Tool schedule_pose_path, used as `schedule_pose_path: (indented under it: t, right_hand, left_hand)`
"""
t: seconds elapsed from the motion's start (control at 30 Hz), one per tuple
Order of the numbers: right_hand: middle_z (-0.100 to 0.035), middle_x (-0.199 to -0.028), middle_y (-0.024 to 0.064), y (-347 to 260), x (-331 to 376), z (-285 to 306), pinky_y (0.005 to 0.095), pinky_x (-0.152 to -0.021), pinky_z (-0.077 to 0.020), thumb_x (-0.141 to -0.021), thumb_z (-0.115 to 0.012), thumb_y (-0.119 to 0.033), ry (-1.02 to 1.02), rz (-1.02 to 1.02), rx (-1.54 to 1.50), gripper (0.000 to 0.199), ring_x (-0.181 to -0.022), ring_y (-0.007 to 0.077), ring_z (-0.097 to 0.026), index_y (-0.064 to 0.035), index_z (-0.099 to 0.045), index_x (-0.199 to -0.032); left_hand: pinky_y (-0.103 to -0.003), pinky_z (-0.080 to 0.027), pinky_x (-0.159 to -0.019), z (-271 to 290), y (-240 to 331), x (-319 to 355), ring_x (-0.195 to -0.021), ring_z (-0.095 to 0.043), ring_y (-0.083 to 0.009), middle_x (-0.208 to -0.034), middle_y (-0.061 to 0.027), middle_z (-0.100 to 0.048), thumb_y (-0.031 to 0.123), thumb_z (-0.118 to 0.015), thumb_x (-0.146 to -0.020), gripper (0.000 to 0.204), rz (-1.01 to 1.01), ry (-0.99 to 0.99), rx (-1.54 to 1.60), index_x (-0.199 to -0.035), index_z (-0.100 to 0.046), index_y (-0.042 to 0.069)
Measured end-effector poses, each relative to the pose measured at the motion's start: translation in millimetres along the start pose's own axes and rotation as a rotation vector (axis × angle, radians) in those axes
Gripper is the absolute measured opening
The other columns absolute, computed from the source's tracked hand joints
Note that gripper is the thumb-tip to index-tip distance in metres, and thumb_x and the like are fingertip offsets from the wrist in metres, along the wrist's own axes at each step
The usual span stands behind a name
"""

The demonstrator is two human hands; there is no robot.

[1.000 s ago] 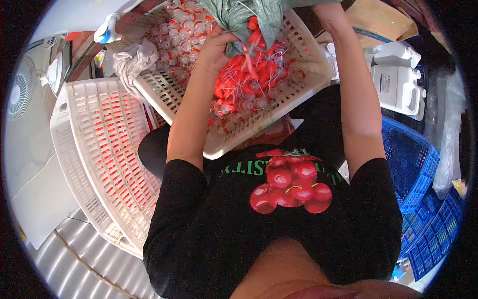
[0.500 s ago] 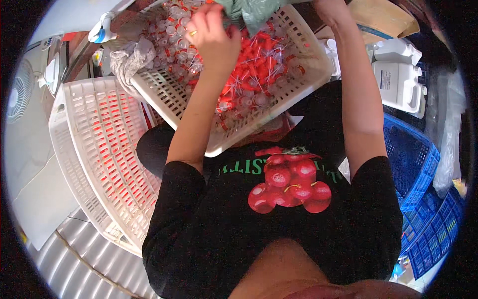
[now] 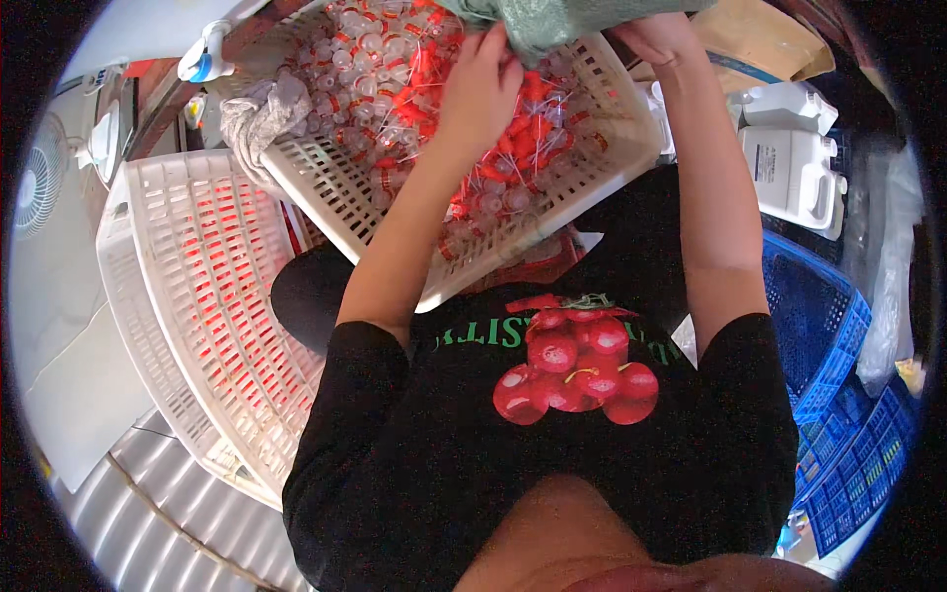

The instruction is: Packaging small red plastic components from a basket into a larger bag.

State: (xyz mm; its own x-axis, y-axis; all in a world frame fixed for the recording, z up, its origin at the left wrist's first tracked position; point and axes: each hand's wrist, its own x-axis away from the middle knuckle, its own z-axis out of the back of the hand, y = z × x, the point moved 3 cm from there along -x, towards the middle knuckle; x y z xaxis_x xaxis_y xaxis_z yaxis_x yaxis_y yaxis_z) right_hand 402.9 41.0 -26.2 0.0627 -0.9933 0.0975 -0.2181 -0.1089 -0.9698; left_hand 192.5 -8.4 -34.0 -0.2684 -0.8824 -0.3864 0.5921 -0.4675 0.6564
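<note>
Both hands are up at the top of the frame on a green mesh sack [image 3: 562, 20] held over a white slatted plastic crate [image 3: 592, 173]; the left hand [image 3: 483, 84] has its grip closed, fingers pinching the sack's lower edge near the top centre; the right hand [image 3: 656, 35] is just to the right of it, grip closed on the same cloth, though the fingertips are partly cut off by the rim of the frame; the crate sits tilted in the upper middle, heaped with small clear vials with red caps [image 3: 395, 79]; a grey rag [image 3: 258, 113] hangs over its left wall. To my eye the step in hand is emptying or shaking out the sack above the heap; the next move would call for a firm hold on both corners and keeping the mouth of the sack over the crate, so nothing spills past the walls. A second white crate [image 3: 187, 296] lies at the left, a blue crate [image 3: 824, 335] at the right, white plastic jugs [image 3: 794, 168] in the upper right.
</note>
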Motion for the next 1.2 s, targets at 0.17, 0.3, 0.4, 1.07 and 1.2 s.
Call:
schedule_pose_path:
  t: [0.17,0.3,0.4,1.07,1.2]
  right_hand:
    - [-0.057,-0.061,0.005,2.8,1.8,-5.4,0.0199,-0.023,-0.0152,-0.082,-0.056,-0.009,0.095,-0.091,-0.118,0.014,-0.027,0.0078,-0.032,-0.0034,-0.059,-0.094]
    - [-0.056,-0.059,0.0048,12.0,0.5,7.1,0.0204,-0.024,-0.0209,-0.083,-0.053,-0.008,0.105,-0.131,-0.09,0.01,-0.03,0.0091,-0.037,-0.0045,-0.06,-0.09]
    - [-0.056,-0.059,0.0049,28.0,-14.3,3.0,0.0224,-0.025,-0.0223,-0.084,-0.053,-0.011,-0.558,0.086,-0.726,0.012,-0.03,0.0098,-0.037,-0.0046,-0.06,-0.091]
    - [-0.051,-0.119,0.0081,8.5,-19.2,60.8,0.0316,-0.091,-0.0396,-0.085,-0.056,-0.014,0.114,0.212,0.598,0.04,-0.107,0.0203,-0.048,-0.0024,-0.044,-0.122]
    - [-0.044,-0.128,0.0096,11.2,-22.2,45.5,0.0317,-0.099,-0.0321,-0.087,-0.054,-0.017,0.22,0.112,0.055,0.047,-0.116,0.0209,-0.041,-0.0022,-0.038,-0.129]
  left_hand:
    - [-0.038,-0.045,-0.075,-24.8,-28.0,-12.3,-0.092,-0.055,-0.023,-0.101,-0.0096,-0.056,0.007,-0.053,-0.081,0.039,0.638,-0.063,1.258,-0.118,-0.043,0.005]
    - [-0.035,-0.048,-0.077,-36.2,-14.2,-13.5,-0.09,-0.057,-0.0189,-0.105,-0.0071,-0.056,0.005,-0.055,-0.081,0.044,0.7,-0.107,1.277,-0.122,-0.039,0.004]
    - [-0.033,-0.048,-0.077,-37.5,-23.7,-14.4,-0.088,-0.059,-0.0186,-0.104,-0.0073,-0.058,0.004,-0.058,-0.078,0.042,0.532,-0.206,1.115,-0.118,-0.044,0.002]
    - [-0.047,-0.047,-0.067,-14.9,-25.1,-19.9,-0.079,-0.059,-0.0347,-0.079,-0.0179,-0.06,0.008,-0.06,-0.065,0.038,0.015,-0.121,-0.277,-0.103,-0.053,0.005]
    - [-0.047,-0.047,-0.063,-7.7,-28.8,-23.5,-0.07,-0.06,-0.0348,-0.08,-0.0176,-0.06,0.008,-0.059,-0.065,0.028,0.155,-0.297,-0.396,-0.092,-0.054,0.003]
